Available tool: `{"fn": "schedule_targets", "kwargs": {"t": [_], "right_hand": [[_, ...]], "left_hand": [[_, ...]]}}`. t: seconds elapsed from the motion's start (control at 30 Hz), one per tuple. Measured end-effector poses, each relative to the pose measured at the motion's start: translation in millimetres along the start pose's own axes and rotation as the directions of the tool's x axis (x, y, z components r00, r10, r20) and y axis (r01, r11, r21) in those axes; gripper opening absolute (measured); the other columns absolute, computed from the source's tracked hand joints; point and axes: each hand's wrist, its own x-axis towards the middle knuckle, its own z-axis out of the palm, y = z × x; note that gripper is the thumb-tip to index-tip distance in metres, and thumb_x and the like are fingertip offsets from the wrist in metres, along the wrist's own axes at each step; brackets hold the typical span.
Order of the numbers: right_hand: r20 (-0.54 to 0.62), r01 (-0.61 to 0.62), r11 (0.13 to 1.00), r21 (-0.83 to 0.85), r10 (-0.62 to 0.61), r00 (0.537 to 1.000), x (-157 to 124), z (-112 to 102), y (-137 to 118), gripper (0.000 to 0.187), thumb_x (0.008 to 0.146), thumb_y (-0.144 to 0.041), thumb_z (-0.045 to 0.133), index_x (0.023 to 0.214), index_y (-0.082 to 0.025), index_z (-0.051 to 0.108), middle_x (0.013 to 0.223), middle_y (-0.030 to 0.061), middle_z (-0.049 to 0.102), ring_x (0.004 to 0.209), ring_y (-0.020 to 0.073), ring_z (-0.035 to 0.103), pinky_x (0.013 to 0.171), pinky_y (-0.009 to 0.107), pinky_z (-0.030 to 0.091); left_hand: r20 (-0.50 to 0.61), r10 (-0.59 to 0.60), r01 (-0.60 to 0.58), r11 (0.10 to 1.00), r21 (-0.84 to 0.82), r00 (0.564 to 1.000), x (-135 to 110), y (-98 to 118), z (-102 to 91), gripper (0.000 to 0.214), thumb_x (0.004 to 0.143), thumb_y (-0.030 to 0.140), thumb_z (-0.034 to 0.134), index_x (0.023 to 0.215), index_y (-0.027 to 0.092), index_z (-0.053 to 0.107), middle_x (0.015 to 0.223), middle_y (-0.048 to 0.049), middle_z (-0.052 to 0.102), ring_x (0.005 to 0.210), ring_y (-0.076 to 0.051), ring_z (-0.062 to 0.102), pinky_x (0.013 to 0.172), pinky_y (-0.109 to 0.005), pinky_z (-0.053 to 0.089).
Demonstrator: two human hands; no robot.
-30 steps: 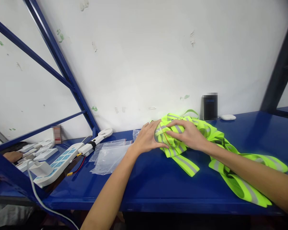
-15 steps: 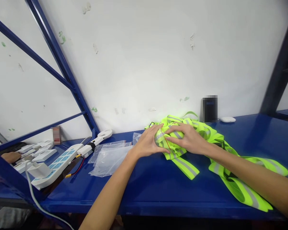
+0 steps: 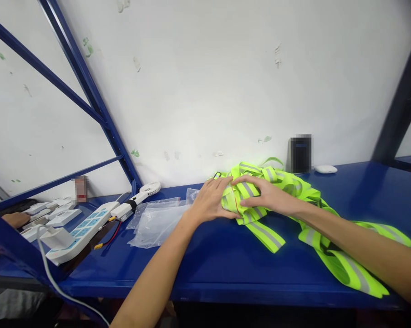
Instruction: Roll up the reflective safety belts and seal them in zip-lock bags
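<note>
Yellow straps (image 3: pixel 251 189) banded in silver sit bunched on a blue bench (image 3: pixel 225 264), apparently partway into a clear bag (image 3: pixel 230 199). The left hand (image 3: pixel 210 199) curls around the bag; the right hand (image 3: pixel 271 196) pinches the straps. Bagging looks under way, the next push calling for a spread mouth. Flat spare bags (image 3: pixel 159 223), seemingly unfilled, lie nearby.

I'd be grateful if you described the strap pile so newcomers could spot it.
On the blue table, find the left hand and right hand. The strap pile starts between them and trails rightward. It is neon yellow with grey stripes, unlike the clear bags.
</note>
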Motion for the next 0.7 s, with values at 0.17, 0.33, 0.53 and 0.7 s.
{"fn": "schedule_targets", "kwargs": {"t": [0.17,0.33,0.53,0.7], "right_hand": [[0.13,0.013,0.999,-0.033,-0.009,0.992,-5.7,1.1,-0.1,0.086,0.068,-0.042,0.081,0.142,-0.028,0.041,0.142,0.0093,0.051,0.122,0.0319,0.056,0.1,0.045,0.048],[-0.032,0.051,0.998,-0.043,-0.052,0.998,-3.0,8.1,-1.8,0.052,0.074,-0.036,0.074,0.121,-0.027,0.056,0.131,0.0056,0.057,0.124,0.031,0.053,0.106,0.046,0.041],[-0.232,0.062,0.997,-0.048,-0.071,0.97,1.1,18.5,3.9,0.047,0.068,-0.019,0.066,0.114,-0.026,0.058,0.125,0.0039,0.058,0.121,0.0282,0.053,0.106,0.043,0.039],[-0.254,0.037,0.999,-0.033,-0.045,0.966,-1.1,29.8,7.6,0.054,0.071,-0.019,0.062,0.123,-0.024,0.048,0.129,0.0062,0.052,0.121,0.027,0.05,0.105,0.041,0.039]], "left_hand": [[0.113,-0.079,0.096,0.984,-0.152,0.99,-5.7,-11.8,-10.6,0.099,0.073,0.062,0.073,0.151,0.022,0.027,0.152,-0.0159,0.041,0.138,-0.035,0.042,0.112,-0.05,0.038],[0.001,-0.038,0.038,0.984,-0.176,0.999,-3.3,-8.1,-11.3,0.104,0.068,0.066,0.075,0.149,0.022,0.029,0.148,-0.0148,0.045,0.135,-0.034,0.046,0.111,-0.048,0.04],[-0.137,-0.004,0.007,1.0,0.016,0.991,-0.5,4.2,-3.6,0.098,0.069,0.065,0.074,0.145,0.019,0.033,0.142,-0.0165,0.049,0.13,-0.034,0.05,0.107,-0.05,0.042],[-0.139,-0.004,0.018,0.995,0.1,0.99,0.8,8.7,4.5,0.093,0.072,0.057,0.075,0.145,0.016,0.034,0.141,-0.0177,0.048,0.129,-0.034,0.048,0.108,-0.051,0.041]]}}
